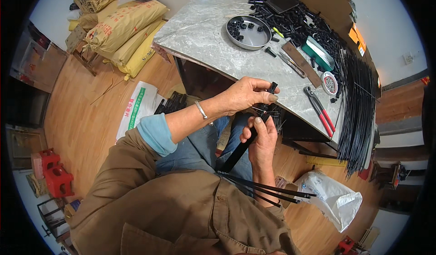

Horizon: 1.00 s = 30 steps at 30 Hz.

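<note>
Above my lap, at the table's front edge, I hold a long black bundle of thin rods [240, 154]. A small black plastic fitting [273, 87] tops it. My left hand [247, 93] pinches that fitting between thumb and fingers. Just below, my right hand [261, 134] is closed round the bundle's upper part, thumb along it. Thin dark pieces stick out between the two hands; their exact shape is hard to make out. The bundle slants down to my lap, where several black rods [272, 189] fan out to the right over my forearm.
On the grey table [200, 32] are a round metal dish [249, 39] with black parts, a heap of black fittings [272, 9], red-handled cutters [319, 112], tweezers [292, 65], a green box [317, 53] and black rods [356, 112]. Sacks [125, 32] are stacked left; a white bag [334, 196] lies right.
</note>
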{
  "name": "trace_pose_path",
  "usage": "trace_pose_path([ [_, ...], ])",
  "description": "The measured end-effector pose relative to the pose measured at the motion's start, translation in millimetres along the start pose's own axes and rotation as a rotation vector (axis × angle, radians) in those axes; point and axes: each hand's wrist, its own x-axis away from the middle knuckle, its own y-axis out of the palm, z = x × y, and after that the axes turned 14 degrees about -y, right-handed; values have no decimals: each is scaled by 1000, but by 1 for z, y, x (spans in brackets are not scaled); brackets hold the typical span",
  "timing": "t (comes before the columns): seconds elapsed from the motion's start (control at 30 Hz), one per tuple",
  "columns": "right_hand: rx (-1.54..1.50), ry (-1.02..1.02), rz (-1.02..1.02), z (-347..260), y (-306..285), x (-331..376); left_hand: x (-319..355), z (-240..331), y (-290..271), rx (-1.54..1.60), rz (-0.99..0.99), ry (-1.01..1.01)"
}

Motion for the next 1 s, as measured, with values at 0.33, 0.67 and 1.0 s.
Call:
trace_pose_path([
  [0.33,-6,21,-11,1,-1,1,-4,-6,0,-14,48,-7],
  [0.67,29,6,2,1,-2,0,2,-6,1,134,9,-43],
  [1.0,-34,21,-30,1,-6,-2,7,-5,4,106,76,-29],
])
